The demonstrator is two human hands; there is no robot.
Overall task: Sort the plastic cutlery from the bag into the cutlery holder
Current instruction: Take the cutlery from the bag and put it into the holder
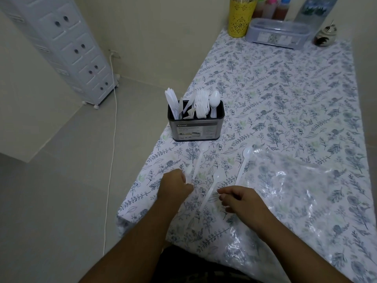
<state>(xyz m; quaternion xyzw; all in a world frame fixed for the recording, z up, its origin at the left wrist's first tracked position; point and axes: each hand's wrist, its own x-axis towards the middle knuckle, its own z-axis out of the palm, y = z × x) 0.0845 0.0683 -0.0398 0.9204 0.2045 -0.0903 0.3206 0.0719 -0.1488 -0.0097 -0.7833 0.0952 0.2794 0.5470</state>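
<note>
1. Fingers of the left hand (177,185) are curled into a fist near the table's (295,94) left edge, pinching the handle end of a white plastic spoon (188,172) whose bowl pokes out just past the knuckles.
2. Right hand (237,198) rests a little to the right, its fingers loosely bent and apart; its fingertips (221,194) are just beside the handle of a second spoon (212,187), and contact cannot be told.
3. Two more spoons lie flat on the floral cloth: one (199,160) between the left hand and the holder, another (243,162) with its handle lying over the left edge of the clear plastic bag (306,193).
4. That bag lies flat and crumpled along the near right part of the table, reaching down to the near edge.
5. Cutlery holder (195,127) stands upright close to the left edge, beyond the hands, with knives, forks and spoons standing in separate compartments.
6. Open cloth runs from the holder across to the right edge and back toward the far end.
7. Along the far edge stand a yellow container (239,19), a clear lidded box (277,32) and a small jar (325,34).
8. Bare floor lies left of the table, with a white drawer unit (67,50) against the wall.
</note>
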